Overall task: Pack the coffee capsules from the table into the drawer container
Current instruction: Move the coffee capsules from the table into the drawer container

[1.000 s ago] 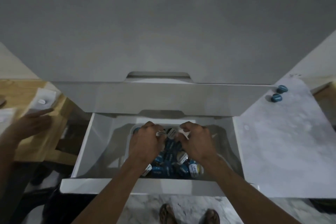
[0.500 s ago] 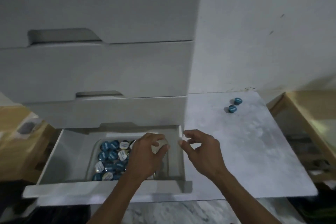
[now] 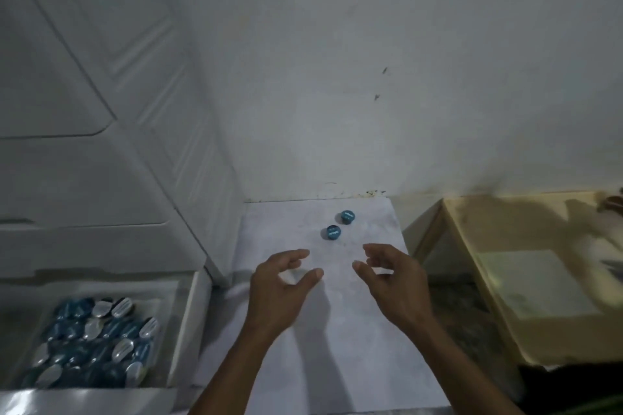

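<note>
Two blue coffee capsules stand on the white marbled table [image 3: 303, 364] near the wall: the nearer capsule [image 3: 333, 232] and the farther capsule [image 3: 347, 216]. My left hand [image 3: 279, 283] and my right hand [image 3: 392, 276] hover side by side just short of them, both empty with fingers spread and curled. At the lower left the open white drawer [image 3: 188, 323] holds a clear container heaped with several blue and silver capsules [image 3: 97, 340].
The white drawer unit [image 3: 101, 178] rises on the left, touching the table's left edge. A white wall stands behind the table. A low wooden table [image 3: 526, 280] with a pale sheet on it sits to the right, across a gap.
Both hands left the drawer and moved right over the table toward the two capsules. The view swung right, so the drawer now sits at the lower left.
</note>
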